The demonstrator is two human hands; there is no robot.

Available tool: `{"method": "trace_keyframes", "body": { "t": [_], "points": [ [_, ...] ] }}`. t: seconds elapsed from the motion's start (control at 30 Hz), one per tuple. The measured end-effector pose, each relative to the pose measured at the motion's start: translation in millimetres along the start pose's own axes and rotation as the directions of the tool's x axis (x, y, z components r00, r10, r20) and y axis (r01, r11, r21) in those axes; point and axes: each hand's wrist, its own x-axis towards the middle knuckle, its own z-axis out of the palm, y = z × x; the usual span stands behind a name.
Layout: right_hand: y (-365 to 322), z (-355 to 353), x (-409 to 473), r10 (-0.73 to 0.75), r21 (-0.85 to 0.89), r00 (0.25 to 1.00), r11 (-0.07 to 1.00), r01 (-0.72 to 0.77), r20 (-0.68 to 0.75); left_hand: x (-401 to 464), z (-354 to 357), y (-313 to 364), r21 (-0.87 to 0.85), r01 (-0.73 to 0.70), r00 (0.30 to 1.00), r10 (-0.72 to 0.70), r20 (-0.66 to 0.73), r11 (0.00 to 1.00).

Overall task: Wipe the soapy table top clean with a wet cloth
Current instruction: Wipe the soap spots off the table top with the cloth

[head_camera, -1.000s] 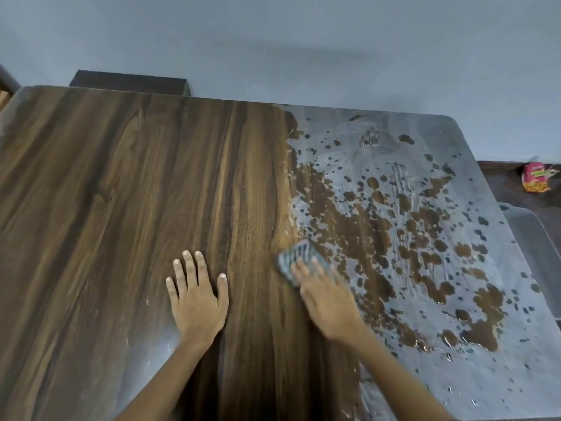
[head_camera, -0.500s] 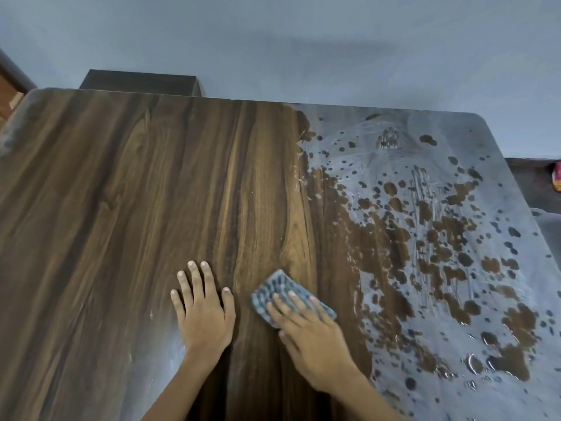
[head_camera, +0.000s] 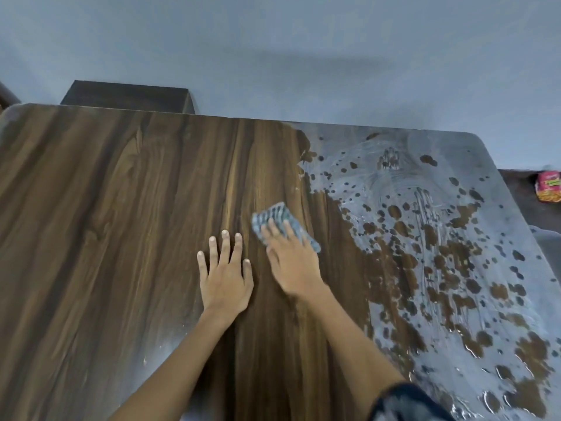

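Note:
A dark wooden table top [head_camera: 106, 223] fills the view. Its right part carries a whitish soapy film [head_camera: 455, 214] broken by brown wet patches; the left and middle show bare wood grain. My right hand [head_camera: 293, 264] presses flat on a blue-and-white checked cloth [head_camera: 280, 221] near the table's middle, just left of the soapy area. The cloth sticks out beyond my fingertips and to the right of the hand. My left hand [head_camera: 224, 273] lies flat on the wood beside it, fingers spread, holding nothing.
A dark wooden box or stool [head_camera: 127, 97] stands behind the table's far left edge against a grey-blue wall. A red and yellow packet [head_camera: 548, 186] lies on a dark surface beyond the right edge. A faint soap smear [head_camera: 170, 344] lies near my left forearm.
My right hand slid the cloth left out of the soapy area, then pushed it away from me along the wood. The cleared strip widened. My left hand stayed flat in place.

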Motion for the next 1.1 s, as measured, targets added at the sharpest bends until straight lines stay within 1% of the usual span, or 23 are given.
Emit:
{"method": "trace_keyframes", "body": {
  "t": [0.07,0.13,0.2,0.23,0.33,0.4,0.43,0.47,0.5,0.53,0.57,0.6,0.63,0.67,0.7,0.73,0.8,0.83,0.9,1.0,1.03,1.1],
  "points": [
    [2.5,5.2,-42.0,-0.083,-0.002,0.997,0.997,0.083,0.007,15.6,-0.8,-0.3,-0.009,-0.004,1.000,0.004,-0.001,1.000],
    [16.7,4.7,-74.3,-0.054,0.006,0.998,0.999,0.054,0.012,30.2,1.5,0.5,-0.025,-0.006,1.000,0.006,-0.007,1.000],
    [40.8,-2.0,-74.2,0.004,-0.023,1.000,1.000,-0.004,0.012,42.7,4.0,2.9,-0.048,-0.004,1.000,0.003,-0.023,0.999],
    [52.8,-6.8,-61.4,0.048,-0.025,0.999,0.999,-0.047,0.021,49.0,5.4,4.8,-0.050,-0.007,0.999,0.006,-0.032,0.999],
    [76.9,-24.2,14.0,0.190,-0.054,0.980,0.980,-0.194,-0.066,68.6,7.8,11.6,-0.041,-0.031,0.999,0.029,-0.043,0.999],
    [75.3,-34.1,70.6,0.285,-0.024,0.957,0.958,-0.286,-0.050,84.1,5.2,14.1,-0.057,-0.070,0.996,0.067,-0.054,0.996],
    [68.0,-35.3,91.9,0.298,-0.017,0.954,0.954,-0.299,-0.039,92.2,3.0,14.3,-0.082,-0.101,0.993,0.095,-0.073,0.991],
    [57.5,-33.7,106.4,0.283,-0.017,0.958,0.959,-0.284,-0.045,99.8,0.6,13.7,-0.147,-0.129,0.988,0.115,-0.099,0.981],
    [45.3,-29.2,112.0,0.239,-0.017,0.969,0.971,-0.240,-0.057,106.5,-2.7,11.2,-0.269,-0.135,0.987,0.104,-0.125,0.954],
    [31.6,-23.2,109.3,0.170,-0.011,0.984,0.985,-0.170,-0.060,112.2,-6.8,7.8,-0.431,-0.113,0.987,0.051,-0.154,0.895],
    [18.3,-15.6,98.0,0.083,0.005,0.995,0.997,-0.083,-0.053,116.2,-10.4,3.7,-0.585,-0.090,0.982,-0.026,-0.187,0.806],
    [6.3,-9.2,80.8,-0.002,0.024,0.999,1.000,0.003,-0.043,118.5,-13.3,-0.5,-0.685,-0.084,0.970,-0.098,-0.222,0.724],
    [-2.3,-4.7,60.0,-0.070,0.037,0.997,0.997,0.071,-0.024,119.3,-14.8,-3.7,-0.728,-0.087,0.960,-0.138,-0.244,0.680],
    [-6.5,-0.5,37.3,-0.127,0.033,0.992,0.991,0.127,-0.002,118.8,-15.3,-5.3,-0.732,-0.095,0.959,-0.136,-0.250,0.675],
    [-6.1,3.3,15.3,-0.171,0.011,0.985,0.985,0.171,0.006,118.3,-13.4,-5.7,-0.712,-0.106,0.963,-0.108,-0.248,0.694],
    [-1.4,5.2,-4.7,-0.196,-0.009,0.980,0.980,0.197,0.009,117.5,-10.6,-4.5,-0.666,-0.112,0.968,-0.071,-0.242,0.737],
    [16.8,4.0,-28.8,-0.183,-0.014,0.983,0.983,0.183,0.013,116.9,-4.4,-0.9,-0.516,-0.129,0.969,-0.004,-0.249,0.847],
    [29.6,-1.0,-30.3,-0.147,-0.021,0.989,0.989,0.147,0.010,116.9,-2.0,1.1,-0.438,-0.137,0.967,0.025,-0.252,0.889],
    [57.1,-14.3,-10.4,-0.030,-0.055,0.999,0.998,0.029,-0.015,118.2,1.1,4.0,-0.305,-0.134,0.973,0.066,-0.223,0.943],
    [95.4,-35.6,60.7,0.173,-0.054,0.983,0.983,-0.177,-0.060,118.4,5.2,5.4,-0.130,-0.132,0.980,0.110,-0.168,0.983],
    [101.9,-41.7,88.7,0.233,-0.043,0.969,0.971,-0.237,-0.081,117.9,5.6,6.2,-0.100,-0.135,0.980,0.118,-0.158,0.986],
    [98.0,-50.0,139.1,0.318,-0.024,0.945,0.947,-0.320,-0.079,115.7,4.9,8.3,-0.102,-0.138,0.981,0.122,-0.152,0.985]
  ]
}}
